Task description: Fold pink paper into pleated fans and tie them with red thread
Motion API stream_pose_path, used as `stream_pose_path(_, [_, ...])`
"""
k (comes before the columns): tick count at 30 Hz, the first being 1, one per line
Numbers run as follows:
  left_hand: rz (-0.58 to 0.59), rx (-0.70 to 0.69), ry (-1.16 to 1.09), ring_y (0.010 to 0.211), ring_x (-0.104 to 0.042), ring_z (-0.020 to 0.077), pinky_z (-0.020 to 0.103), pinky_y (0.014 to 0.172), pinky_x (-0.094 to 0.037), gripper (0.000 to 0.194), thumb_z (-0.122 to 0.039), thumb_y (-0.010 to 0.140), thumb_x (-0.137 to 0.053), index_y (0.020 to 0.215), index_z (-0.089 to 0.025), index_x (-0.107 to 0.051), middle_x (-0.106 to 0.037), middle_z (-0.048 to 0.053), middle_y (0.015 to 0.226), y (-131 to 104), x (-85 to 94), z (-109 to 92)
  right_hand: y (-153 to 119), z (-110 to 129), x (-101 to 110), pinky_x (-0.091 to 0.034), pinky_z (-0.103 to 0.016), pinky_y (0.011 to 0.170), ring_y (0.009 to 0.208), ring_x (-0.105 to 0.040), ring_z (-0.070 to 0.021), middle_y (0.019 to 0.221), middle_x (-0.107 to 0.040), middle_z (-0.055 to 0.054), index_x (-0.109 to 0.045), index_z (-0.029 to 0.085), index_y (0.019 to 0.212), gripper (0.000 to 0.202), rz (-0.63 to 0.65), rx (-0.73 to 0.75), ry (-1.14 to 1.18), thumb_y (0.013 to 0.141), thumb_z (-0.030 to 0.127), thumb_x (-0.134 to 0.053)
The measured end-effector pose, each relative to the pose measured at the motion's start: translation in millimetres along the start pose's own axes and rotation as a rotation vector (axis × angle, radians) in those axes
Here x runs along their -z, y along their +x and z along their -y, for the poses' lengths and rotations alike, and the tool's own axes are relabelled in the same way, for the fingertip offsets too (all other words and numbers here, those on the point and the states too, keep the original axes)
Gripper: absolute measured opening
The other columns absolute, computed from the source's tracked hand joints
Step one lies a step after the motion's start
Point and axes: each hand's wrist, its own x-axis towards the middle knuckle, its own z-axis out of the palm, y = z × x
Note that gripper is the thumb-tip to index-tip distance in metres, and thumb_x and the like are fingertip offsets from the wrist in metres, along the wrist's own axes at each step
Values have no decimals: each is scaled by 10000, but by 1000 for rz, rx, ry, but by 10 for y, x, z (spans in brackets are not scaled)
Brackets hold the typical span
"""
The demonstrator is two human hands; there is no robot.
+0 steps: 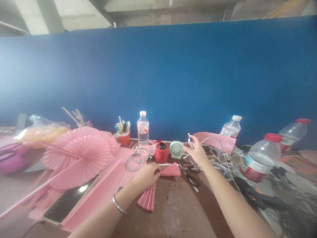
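My left hand (148, 175), with a silver bangle at the wrist, is closed on the gathered middle of a pleated pink paper (148, 198). One folded end of it fans down toward the table, and another pink end (173, 170) points right. My right hand (197, 152) is raised beside a small green fan (176, 149), its fingers closed on a thin white strip (190, 140). Scissors (192, 180) with black handles lie on the table between my hands. Behind my left hand stands a red spool (161, 153) with a black top.
Finished pink paper fans (84, 155) and a phone (69, 201) lie at left. Rings (134, 160), a pen cup (124, 138) and a water bottle (143, 129) stand behind. Tangled white strips and a red-capped bottle (261, 157) crowd the right. A blue partition (158, 76) closes the back.
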Motion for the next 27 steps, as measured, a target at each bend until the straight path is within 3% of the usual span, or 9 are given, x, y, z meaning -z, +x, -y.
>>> stream_pose_path(6, [-56, 49, -233, 664, -543, 147, 245, 607, -395, 108, -222, 721, -486, 730, -171, -580, -608, -1, 697, 25, 41, -20, 20, 208, 198, -464, -342, 701, 794, -595, -203, 868, -628, -60, -471, 198, 1145, 504, -249, 16, 114, 717, 454, -544])
stream_pose_path(9, [-91, 84, -364, 668, -554, 147, 249, 608, -425, 96, -249, 715, -514, 738, -162, -547, -587, -4, 702, 54, 41, -45, -56, 441, 283, -466, -296, 582, 670, -590, -176, 852, -632, -76, -507, 174, 1109, 469, -236, 57, 153, 744, 468, -504])
stream_pose_path(13, [-94, 139, -531, 585, -571, 137, 248, 527, -458, 124, -259, 700, -545, 751, -160, -492, -567, -6, 693, 84, 19, -68, -252, 844, 336, -449, -281, 515, 594, -577, -161, 841, -642, -84, -531, 162, 1084, 452, -118, 81, 163, 756, 471, -500])
stream_pose_path(17, [-121, 151, -655, 650, -605, 152, 266, 573, -487, 168, -245, 692, -576, 820, -162, -506, -604, 21, 795, 82, 32, -99, -470, 1130, 237, -463, -319, 651, 718, -610, -182, 869, -653, -37, -450, 236, 1190, 519, 149, 13, 72, 720, 410, -588])
stream_pose_path(21, [-229, 98, -786, 792, -611, 183, 286, 678, -484, 197, -250, 723, -570, 898, -164, -544, -637, 40, 855, 53, 96, -186, -655, 1161, -44, -451, -344, 744, 825, -619, -206, 875, -652, -8, -364, 286, 1250, 695, 330, -40, 8, 633, 326, -681])
stream_pose_path(24, [-300, 92, -837, 820, -603, 185, 278, 723, -457, 203, -241, 710, -587, 890, -150, -567, -649, 41, 854, 38, 147, -244, -742, 1102, -242, -459, -315, 722, 778, -629, -180, 861, -651, 9, -394, 289, 1202, 589, 423, -42, 57, 668, 252, -641])
stream_pose_path(27, [-299, 108, -869, 742, -586, 149, 239, 670, -431, 156, -233, 698, -595, 823, -141, -573, -640, 23, 785, 43, 209, -255, -773, 1056, -331, -465, -300, 660, 676, -628, -168, 749, -640, 25, -386, 275, 1205, 560, 437, -64, 45, 692, 231, -607])
